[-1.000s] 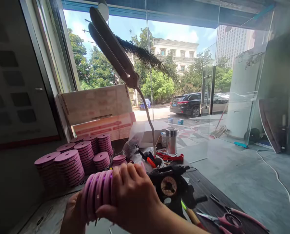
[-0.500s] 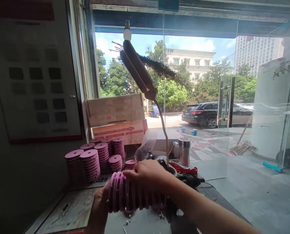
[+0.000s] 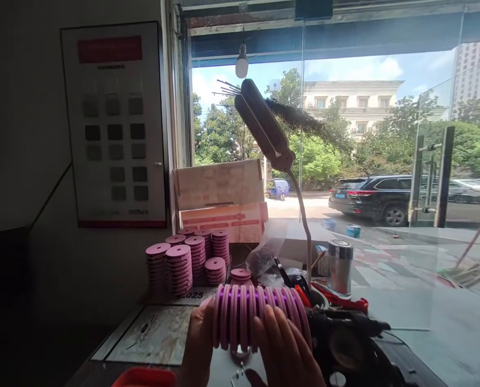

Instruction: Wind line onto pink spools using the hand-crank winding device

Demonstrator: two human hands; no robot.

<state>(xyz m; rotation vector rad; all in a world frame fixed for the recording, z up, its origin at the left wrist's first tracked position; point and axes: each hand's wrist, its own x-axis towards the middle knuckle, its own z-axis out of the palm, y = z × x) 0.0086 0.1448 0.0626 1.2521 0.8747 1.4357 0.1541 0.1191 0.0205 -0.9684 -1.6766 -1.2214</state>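
Observation:
A row of pink round discs, lying on its side with purple showing between the discs, is held up in front of me. My left hand is closed on its left end, thumb on top and the rest of the fingers hidden. From the right and below, my right hand grips the row, its fingers lying along the near side. Behind it, several stacks of matching pink discs with centre holes stand at the left. A short pink stack sits just past the held row.
A desk lamp rises behind my hands. Right of it stand a silver-lidded canister and a red tool. Black equipment lies at the right. A red container is at the near edge. Glass borders the table beyond.
My right hand has come down from the top of the disc row to its near right side. The row now shows more fully. The view has swung left.

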